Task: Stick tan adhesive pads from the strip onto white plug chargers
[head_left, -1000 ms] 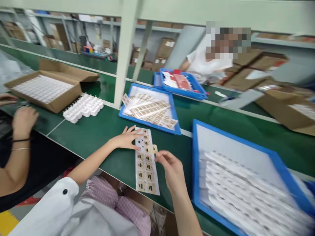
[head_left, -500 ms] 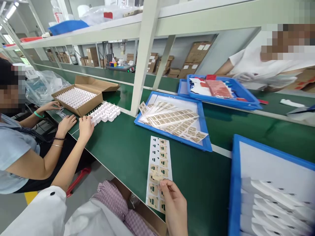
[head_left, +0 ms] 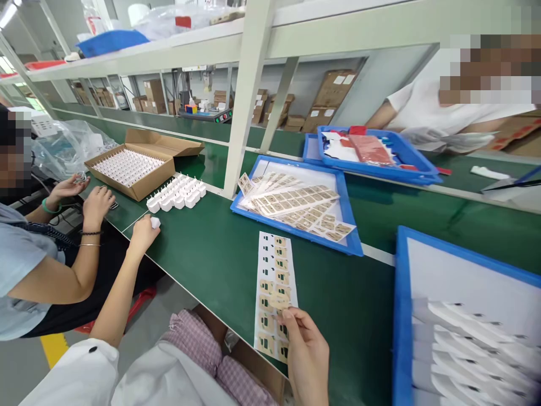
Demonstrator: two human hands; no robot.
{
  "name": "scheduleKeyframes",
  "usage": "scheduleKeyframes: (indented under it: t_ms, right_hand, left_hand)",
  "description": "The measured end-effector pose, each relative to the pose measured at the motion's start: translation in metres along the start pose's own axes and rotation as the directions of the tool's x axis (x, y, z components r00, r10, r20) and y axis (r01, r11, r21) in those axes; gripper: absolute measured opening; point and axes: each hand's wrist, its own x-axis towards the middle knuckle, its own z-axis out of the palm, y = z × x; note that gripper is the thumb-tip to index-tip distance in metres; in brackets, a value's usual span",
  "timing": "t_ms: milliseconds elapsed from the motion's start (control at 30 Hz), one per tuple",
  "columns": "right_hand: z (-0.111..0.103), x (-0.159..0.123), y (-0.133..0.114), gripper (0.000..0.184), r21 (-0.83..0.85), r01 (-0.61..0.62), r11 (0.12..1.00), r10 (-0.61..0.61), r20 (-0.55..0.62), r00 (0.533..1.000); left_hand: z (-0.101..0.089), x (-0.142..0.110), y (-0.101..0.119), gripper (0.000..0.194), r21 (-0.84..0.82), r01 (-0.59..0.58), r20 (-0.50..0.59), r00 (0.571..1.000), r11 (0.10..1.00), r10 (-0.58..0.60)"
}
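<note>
My left hand (head_left: 142,235) is closed around a small white plastic block (head_left: 155,223), just in front of rows of similar white blocks (head_left: 182,194) with thin pins on top. Between the thumb and fingers of my right hand (head_left: 307,352) is a tan adhesive sticker (head_left: 279,300), raised over a sticker sheet (head_left: 264,268) on the green bench. Several cut-out tan stickers remain on the sheet; its upper left part shows bare white backing with dark green openings.
A blue tray (head_left: 353,217) of sticker sheets lies behind. At right, another blue tray (head_left: 401,316) holds white parts. An open cardboard box (head_left: 158,175) contains more pinned blocks. A co-worker's hands (head_left: 97,204) are at left; another person (head_left: 406,113) sits across. A shelf post (head_left: 247,96) stands mid-bench.
My left hand has drawn a white block toward me, away from the rows. My right hand and the sticker have shifted slightly right. The left co-worker's hands have moved back from the box.
</note>
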Motion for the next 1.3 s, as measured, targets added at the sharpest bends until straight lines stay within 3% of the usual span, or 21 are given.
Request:
scheduleKeyframes:
  t_ms: [133, 267, 300, 367, 433, 500, 567, 667, 767, 867, 900, 967, 1033, 1067, 1167, 1300]
  right_hand:
    - [0.005, -0.005, -0.013, 0.056, 0.093, 0.043, 0.995, -0.037, -0.067, 0.997]
    - [0.018, -0.037, -0.037, 0.046, 0.241, 0.184, 0.953, -0.167, -0.086, 0.982]
    - [0.022, -0.049, -0.042, 0.043, 0.268, 0.222, 0.938, -0.211, -0.071, 0.975]
    - [0.031, -0.071, -0.050, 0.040, 0.298, 0.280, 0.912, -0.286, -0.026, 0.958]
    - [0.037, -0.090, -0.053, 0.036, 0.322, 0.310, 0.894, -0.333, 0.016, 0.943]
    - [0.041, -0.104, -0.050, 0.031, 0.347, 0.331, 0.877, -0.361, 0.024, 0.932]
    - [0.041, -0.113, -0.045, 0.027, 0.356, 0.365, 0.860, -0.386, -0.014, 0.922]
    - [0.039, -0.117, -0.037, 0.026, 0.336, 0.434, 0.836, -0.413, -0.136, 0.900]
    - [0.039, -0.113, -0.033, 0.029, 0.292, 0.501, 0.815, -0.428, -0.280, 0.859]
    - [0.039, -0.104, -0.037, 0.028, 0.198, 0.618, 0.761, -0.491, -0.445, 0.749]
    - [0.039, -0.101, -0.039, 0.026, 0.166, 0.656, 0.736, -0.516, -0.488, 0.703]
    - [0.038, -0.095, -0.045, 0.025, 0.131, 0.704, 0.698, -0.555, -0.522, 0.648]
    - [0.036, -0.091, -0.051, 0.026, 0.131, 0.713, 0.689, -0.575, -0.501, 0.647]
    - [0.035, -0.089, -0.053, 0.027, 0.132, 0.713, 0.689, -0.584, -0.483, 0.653]
    - [0.036, -0.084, -0.059, 0.028, 0.120, 0.712, 0.692, -0.600, -0.454, 0.659]
    - [0.036, -0.087, -0.062, 0.029, 0.147, 0.694, 0.704, -0.573, -0.459, 0.679]
  left_hand:
    - [0.000, -0.035, 0.033, 0.044, -0.217, -0.029, 0.163, 0.985, 0.976, 0.065]
    - [0.022, -0.109, 0.082, 0.049, -0.533, -0.081, 0.307, 0.909, 0.842, 0.281]
    - [0.029, -0.129, 0.094, 0.043, -0.627, -0.089, 0.317, 0.878, 0.774, 0.358]
    - [0.043, -0.166, 0.116, 0.035, -0.845, -0.071, 0.289, 0.773, 0.530, 0.565]
    - [0.057, -0.195, 0.132, 0.040, -0.944, 0.055, 0.272, 0.688, 0.326, 0.673]
    - [0.069, -0.216, 0.140, 0.046, -0.951, 0.197, 0.309, 0.661, 0.239, 0.684]
    - [0.077, -0.230, 0.142, 0.054, -0.916, 0.313, 0.397, 0.625, 0.250, 0.672]
    - [0.081, -0.241, 0.140, 0.063, -0.852, 0.405, 0.509, 0.500, 0.331, 0.700]
    - [0.077, -0.252, 0.139, 0.058, -0.855, 0.373, 0.504, 0.434, 0.361, 0.746]
    - [0.071, -0.265, 0.139, 0.055, -0.878, 0.274, 0.473, 0.381, 0.392, 0.794]
    - [0.070, -0.269, 0.140, 0.055, -0.893, 0.235, 0.448, 0.371, 0.384, 0.813]
    - [0.069, -0.273, 0.140, 0.056, -0.932, 0.162, 0.362, 0.402, 0.323, 0.841]
    - [0.070, -0.272, 0.141, 0.062, -0.944, 0.125, 0.328, 0.446, 0.305, 0.833]
    - [0.070, -0.270, 0.142, 0.065, -0.936, 0.121, 0.349, 0.448, 0.331, 0.823]
    - [0.074, -0.262, 0.144, 0.058, -0.891, 0.143, 0.450, 0.408, 0.430, 0.795]
    - [0.076, -0.254, 0.146, 0.045, -0.905, 0.232, 0.423, 0.414, 0.356, 0.806]
